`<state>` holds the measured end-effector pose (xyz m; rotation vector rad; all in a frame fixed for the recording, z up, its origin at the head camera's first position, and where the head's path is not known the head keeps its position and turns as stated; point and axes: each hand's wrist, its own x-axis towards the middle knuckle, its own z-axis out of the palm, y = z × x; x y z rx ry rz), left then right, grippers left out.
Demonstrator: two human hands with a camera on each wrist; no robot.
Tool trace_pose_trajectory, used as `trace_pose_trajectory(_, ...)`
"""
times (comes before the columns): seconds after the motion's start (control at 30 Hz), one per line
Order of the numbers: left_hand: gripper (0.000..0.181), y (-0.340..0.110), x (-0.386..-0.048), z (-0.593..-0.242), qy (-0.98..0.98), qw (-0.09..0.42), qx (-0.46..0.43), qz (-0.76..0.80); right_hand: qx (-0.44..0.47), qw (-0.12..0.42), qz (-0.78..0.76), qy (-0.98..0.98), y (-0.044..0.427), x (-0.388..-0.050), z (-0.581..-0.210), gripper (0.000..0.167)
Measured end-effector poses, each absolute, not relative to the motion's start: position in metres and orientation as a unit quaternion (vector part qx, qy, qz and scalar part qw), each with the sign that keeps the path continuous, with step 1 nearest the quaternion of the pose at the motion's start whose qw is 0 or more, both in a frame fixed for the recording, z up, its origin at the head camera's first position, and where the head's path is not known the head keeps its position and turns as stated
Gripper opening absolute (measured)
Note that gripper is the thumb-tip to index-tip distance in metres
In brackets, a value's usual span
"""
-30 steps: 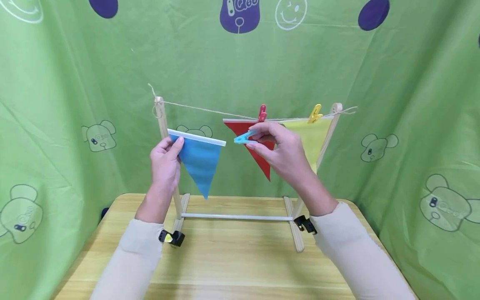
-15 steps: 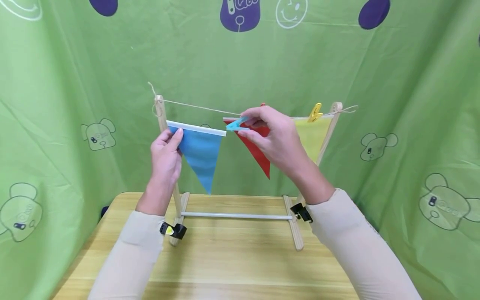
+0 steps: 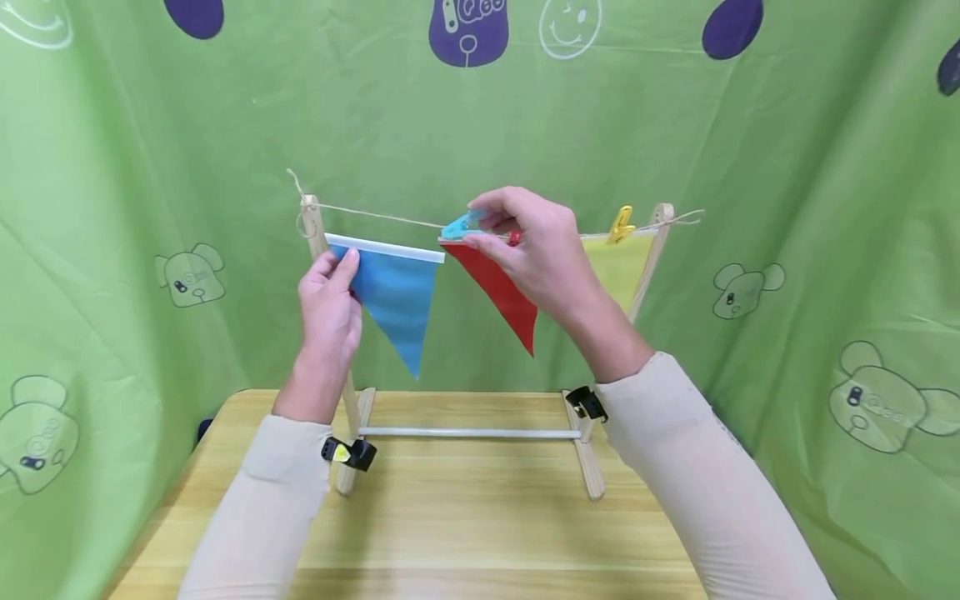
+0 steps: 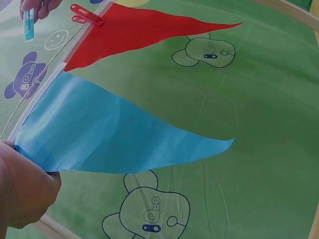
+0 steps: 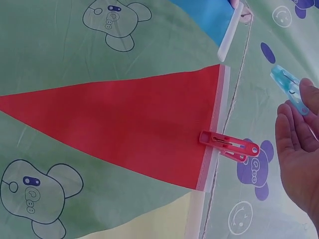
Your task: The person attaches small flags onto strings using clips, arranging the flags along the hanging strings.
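In the head view my left hand [image 3: 327, 308] pinches a blue triangular pennant [image 3: 401, 292] near the left end of its white top band, thumb in front. The pennant hangs point down, just below the string [image 3: 382, 214]. My right hand [image 3: 536, 246] holds a light blue clothespin [image 3: 459, 227] between thumb and fingers. In the right wrist view this clothespin [image 5: 289, 87] is apart from the string. A red pennant [image 3: 502, 283] hangs from the string by a red clothespin [image 5: 229, 144], partly hidden behind my right hand in the head view.
A yellow pennant [image 3: 617, 262] hangs at the right under a yellow clothespin [image 3: 620, 225]. The string runs between two wooden posts [image 3: 652, 258], joined low down by a white rod [image 3: 465, 432]. The stand is on a wooden table [image 3: 480, 517], with a green printed curtain [image 3: 480, 125] around.
Both hands have risen toward the string, the left bringing the blue pennant up. The right hand with the light blue clothespin has also moved left, and covers much of the red clothespin.
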<state>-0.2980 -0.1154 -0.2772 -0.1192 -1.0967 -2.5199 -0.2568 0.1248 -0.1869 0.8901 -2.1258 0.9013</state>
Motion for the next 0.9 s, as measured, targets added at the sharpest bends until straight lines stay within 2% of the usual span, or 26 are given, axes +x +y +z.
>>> trace_pose_trajectory(0.5, 0.012, -0.113, -0.302, -0.27, -0.376, 0.205, -0.046, -0.902, 0.34, 0.295, 0.308, -0.838, 0.111, -0.271, -0.167, 0.03)
trace_pose_trajectory(0.9, 0.013, -0.111, -0.306, -0.265, -0.372, 0.202, -0.042, -0.905, 0.307, 0.231, 0.292, -0.876, 0.099, -0.289, -0.152, 0.029)
